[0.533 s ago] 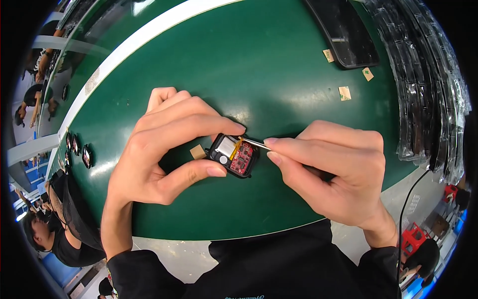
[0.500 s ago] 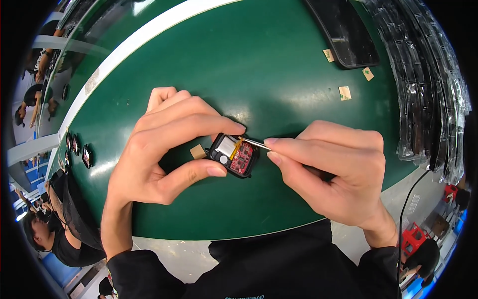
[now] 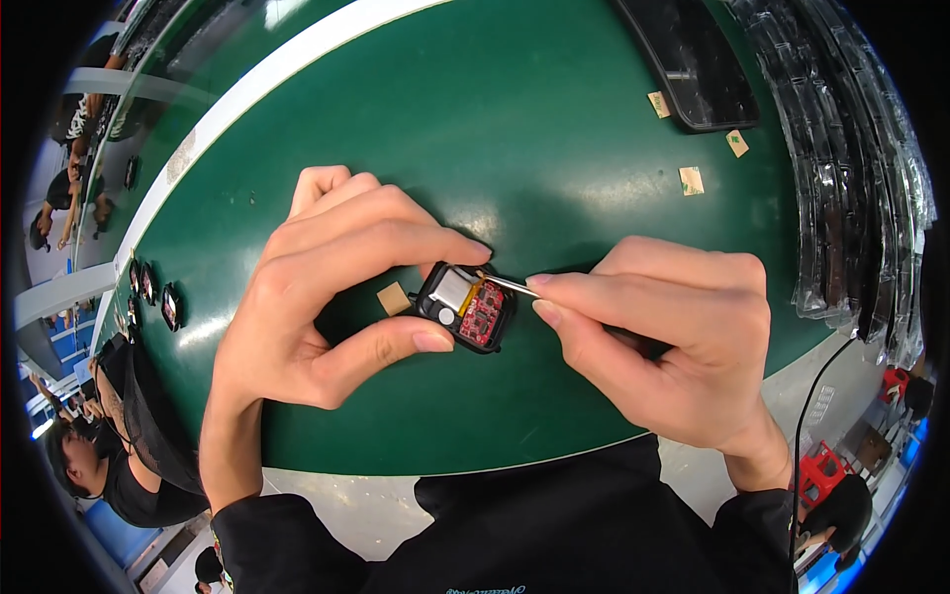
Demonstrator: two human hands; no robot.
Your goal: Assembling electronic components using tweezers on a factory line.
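My left hand [image 3: 327, 287] pinches a small black device case [image 3: 465, 309] between thumb and fingers, just above the green table [image 3: 515, 129]. The case lies open side up, showing a red circuit board, a silver battery and a small round part. My right hand [image 3: 663, 332] grips thin metal tweezers [image 3: 507, 284], whose tips touch the upper right edge of the case by the red board. A small tan sticker [image 3: 393, 298] lies on the table just left of the case.
A black tray [image 3: 693, 59] sits at the far right with three tan stickers [image 3: 691, 180] near it. Stacked clear plastic trays [image 3: 851, 178] line the right edge. Several small dark cases [image 3: 148, 292] lie at the table's left edge. Other people sit at the left.
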